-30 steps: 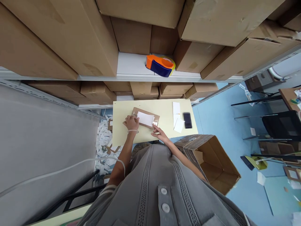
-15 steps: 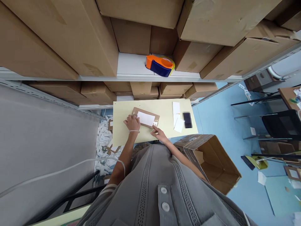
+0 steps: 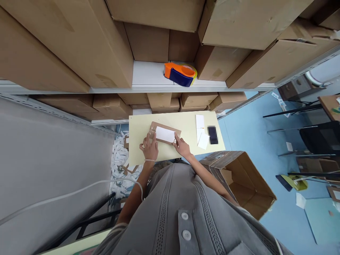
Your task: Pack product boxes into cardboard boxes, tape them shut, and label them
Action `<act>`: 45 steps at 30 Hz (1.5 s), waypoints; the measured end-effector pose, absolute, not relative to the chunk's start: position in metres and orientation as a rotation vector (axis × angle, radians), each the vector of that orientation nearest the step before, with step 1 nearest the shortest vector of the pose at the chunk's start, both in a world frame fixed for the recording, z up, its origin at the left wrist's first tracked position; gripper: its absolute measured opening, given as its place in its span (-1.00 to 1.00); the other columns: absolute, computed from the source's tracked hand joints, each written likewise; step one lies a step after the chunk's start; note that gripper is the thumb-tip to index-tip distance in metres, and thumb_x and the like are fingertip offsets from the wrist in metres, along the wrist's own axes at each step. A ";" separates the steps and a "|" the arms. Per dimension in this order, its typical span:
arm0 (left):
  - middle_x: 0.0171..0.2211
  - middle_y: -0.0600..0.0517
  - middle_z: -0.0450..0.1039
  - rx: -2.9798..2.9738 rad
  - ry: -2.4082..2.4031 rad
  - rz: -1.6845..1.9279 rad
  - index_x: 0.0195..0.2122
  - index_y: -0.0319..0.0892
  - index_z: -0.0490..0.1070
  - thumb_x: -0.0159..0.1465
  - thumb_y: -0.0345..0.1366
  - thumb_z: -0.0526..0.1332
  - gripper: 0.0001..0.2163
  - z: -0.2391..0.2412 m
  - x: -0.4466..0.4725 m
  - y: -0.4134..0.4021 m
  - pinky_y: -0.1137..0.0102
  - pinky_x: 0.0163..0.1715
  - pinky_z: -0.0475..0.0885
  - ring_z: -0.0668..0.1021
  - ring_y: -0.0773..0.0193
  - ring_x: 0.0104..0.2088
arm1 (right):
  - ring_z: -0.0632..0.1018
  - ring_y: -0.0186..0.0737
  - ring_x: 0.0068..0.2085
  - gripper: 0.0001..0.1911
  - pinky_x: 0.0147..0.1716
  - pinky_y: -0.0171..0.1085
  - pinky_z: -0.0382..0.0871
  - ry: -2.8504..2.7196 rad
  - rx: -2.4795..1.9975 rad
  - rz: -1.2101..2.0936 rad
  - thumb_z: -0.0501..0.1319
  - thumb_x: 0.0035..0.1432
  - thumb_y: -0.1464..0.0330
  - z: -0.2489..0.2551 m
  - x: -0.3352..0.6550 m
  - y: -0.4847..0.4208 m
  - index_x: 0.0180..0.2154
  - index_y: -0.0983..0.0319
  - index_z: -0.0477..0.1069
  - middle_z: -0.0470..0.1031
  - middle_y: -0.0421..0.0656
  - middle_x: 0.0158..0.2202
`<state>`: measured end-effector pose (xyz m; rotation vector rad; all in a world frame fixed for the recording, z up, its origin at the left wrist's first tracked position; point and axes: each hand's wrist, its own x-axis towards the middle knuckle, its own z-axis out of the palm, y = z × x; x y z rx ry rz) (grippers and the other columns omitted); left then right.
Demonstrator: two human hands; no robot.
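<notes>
A small flat cardboard box (image 3: 161,125) with shiny clear tape at its ends lies slightly askew on the pale yellow table (image 3: 138,140). On its top is a blank-looking white label (image 3: 165,134). My left hand (image 3: 150,148) has its fingers spread, with the fingertips at the box's near left corner. At the right end, my right hand (image 3: 183,147) grips the box, its index finger laid over the top by the label's edge and its thumb at the near side.
White papers (image 3: 200,124) and a blurred dark rectangle (image 3: 213,135) lie on the table's right. A large open carton (image 3: 247,177) stands right of the table. Shelves above hold boxes and an orange-and-blue tape dispenser (image 3: 180,74). White scraps (image 3: 119,152) cover the floor at left.
My left hand has drawn back from the box's left end toward its near corner, fingers spreading. My right hand has moved from the near right corner up onto the right end.
</notes>
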<state>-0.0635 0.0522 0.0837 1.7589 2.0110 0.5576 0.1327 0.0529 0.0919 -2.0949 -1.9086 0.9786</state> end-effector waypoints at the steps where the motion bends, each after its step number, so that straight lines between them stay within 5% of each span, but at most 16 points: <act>1: 0.40 -0.13 -0.06 1.749 1.996 0.551 0.31 0.05 0.18 0.38 -0.16 -0.06 -0.53 0.082 -0.064 0.048 -0.09 0.19 -0.08 0.08 -0.12 0.33 | 0.50 -0.02 -0.17 -0.29 -0.20 -0.19 0.31 -1.918 -2.108 0.975 0.07 0.33 0.17 0.091 0.132 0.054 0.39 -0.07 -0.18 0.40 -0.03 -0.09; 13: 0.43 -0.06 -0.13 1.766 1.973 0.496 0.30 0.07 0.21 0.37 -0.19 -0.05 -0.54 0.070 -0.071 0.049 -0.16 0.21 -0.12 0.03 -0.11 0.36 | 0.54 -0.03 -0.22 -0.29 -0.29 -0.18 0.29 -2.101 -2.199 0.863 -0.02 0.37 0.16 0.099 0.128 0.055 0.40 -0.09 -0.35 0.41 -0.01 -0.10; 29: 0.43 -0.04 -0.14 2.043 1.983 0.247 0.33 0.07 0.14 0.41 -0.17 -0.08 -0.54 0.065 -0.065 0.102 -0.12 0.19 -0.03 0.11 -0.08 0.32 | 0.51 -0.05 -0.02 -0.25 -0.13 -0.20 0.32 -2.507 -2.313 0.948 0.03 0.37 0.23 0.103 0.131 0.022 0.39 -0.11 -0.40 0.36 -0.02 0.05; 39: 0.35 -0.20 0.11 1.515 2.124 0.547 0.38 -0.09 0.01 0.41 -0.17 -0.12 -0.49 0.059 -0.078 0.097 -0.06 0.18 0.06 0.26 -0.03 0.27 | 0.53 -0.12 -0.06 -0.25 -0.16 -0.23 0.38 -1.835 -2.230 0.980 0.04 0.35 0.23 0.092 0.146 0.024 0.41 0.07 -0.32 0.39 -0.03 0.06; 45: 0.28 -0.15 0.25 1.225 1.940 0.639 0.37 -0.14 0.02 0.41 -0.19 -0.12 -0.49 0.054 -0.100 0.097 0.08 0.28 0.00 0.30 0.11 0.29 | 0.42 -0.03 0.18 -0.28 0.11 -0.14 0.30 -1.286 -2.112 1.179 0.15 0.24 0.18 0.072 0.146 0.036 0.34 0.26 0.06 0.39 0.06 0.18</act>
